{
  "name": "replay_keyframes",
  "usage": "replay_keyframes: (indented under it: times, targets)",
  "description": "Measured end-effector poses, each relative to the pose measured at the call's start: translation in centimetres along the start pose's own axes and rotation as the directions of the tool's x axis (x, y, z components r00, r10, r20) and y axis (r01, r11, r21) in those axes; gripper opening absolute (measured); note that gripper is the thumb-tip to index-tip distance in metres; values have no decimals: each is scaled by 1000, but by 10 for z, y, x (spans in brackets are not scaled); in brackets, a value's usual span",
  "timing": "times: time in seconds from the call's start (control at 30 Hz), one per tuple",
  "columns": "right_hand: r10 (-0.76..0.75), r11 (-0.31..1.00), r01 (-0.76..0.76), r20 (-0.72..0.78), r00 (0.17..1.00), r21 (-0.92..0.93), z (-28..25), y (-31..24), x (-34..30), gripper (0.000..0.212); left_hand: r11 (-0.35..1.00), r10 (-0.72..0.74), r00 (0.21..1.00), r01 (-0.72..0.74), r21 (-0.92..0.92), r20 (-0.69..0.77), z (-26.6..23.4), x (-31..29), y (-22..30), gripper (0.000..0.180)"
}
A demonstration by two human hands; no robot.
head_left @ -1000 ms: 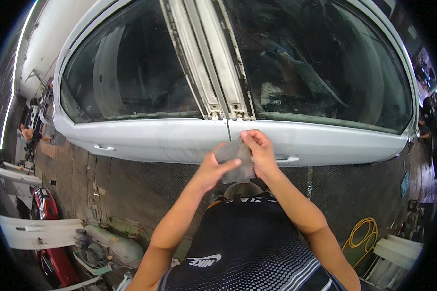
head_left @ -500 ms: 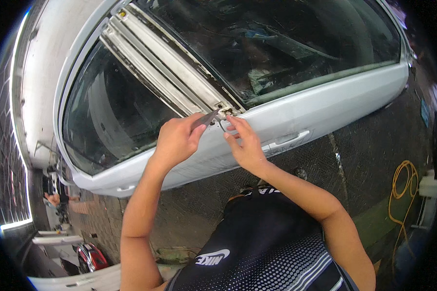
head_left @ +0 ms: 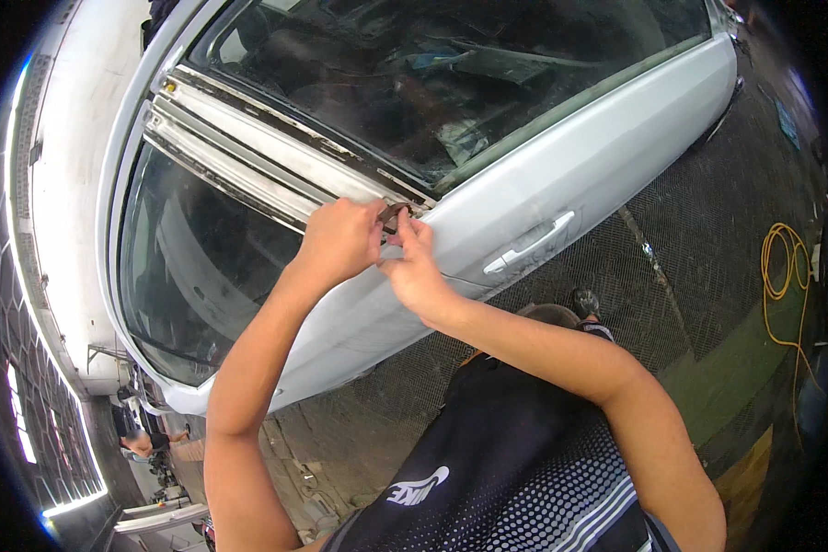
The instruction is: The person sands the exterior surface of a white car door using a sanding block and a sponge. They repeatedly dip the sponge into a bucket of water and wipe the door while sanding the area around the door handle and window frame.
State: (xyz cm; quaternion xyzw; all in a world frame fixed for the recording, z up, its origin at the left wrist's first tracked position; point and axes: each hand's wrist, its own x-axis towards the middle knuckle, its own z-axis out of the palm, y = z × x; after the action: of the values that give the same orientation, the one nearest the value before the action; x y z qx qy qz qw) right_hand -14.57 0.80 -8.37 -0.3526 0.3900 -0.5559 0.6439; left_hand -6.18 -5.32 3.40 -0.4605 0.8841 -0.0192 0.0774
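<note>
My left hand [head_left: 336, 241] is closed, its thumb and fingers pinching a small, dark grey-brown folded piece [head_left: 394, 212] that looks like sandpaper. My right hand [head_left: 414, 267] meets it from the other side, fingertips closed on the same piece. Both hands are at the lower end of the bare, whitish door pillar [head_left: 262, 152], where it joins the silver car door [head_left: 561, 175]. Scuffed dark marks run along the pillar's edges. My fingers hide part of the piece and the pillar's foot.
Dark side windows [head_left: 216, 202] flank the pillar. A white door handle [head_left: 529, 244] sits right of my hands. A yellow hose [head_left: 782, 267] lies coiled on the floor at the right. Another person [head_left: 143, 443] is far off at the left.
The view has shifted and turned. My right hand has come in against my left, and both now meet on the dark piece, which pointed out from my left hand before.
</note>
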Motion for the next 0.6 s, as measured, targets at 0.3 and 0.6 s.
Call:
replay_keyframes:
  times: [0.3,0.6]
  targets:
    - [41,998,-42,-16,999,-41,2,0,2,91,994,13,993,-25,105,120,-14,6,8,12]
    - [10,997,-12,-28,1000,-78,3,0,2,91,997,22,990,-32,70,139,-13,18,6,24]
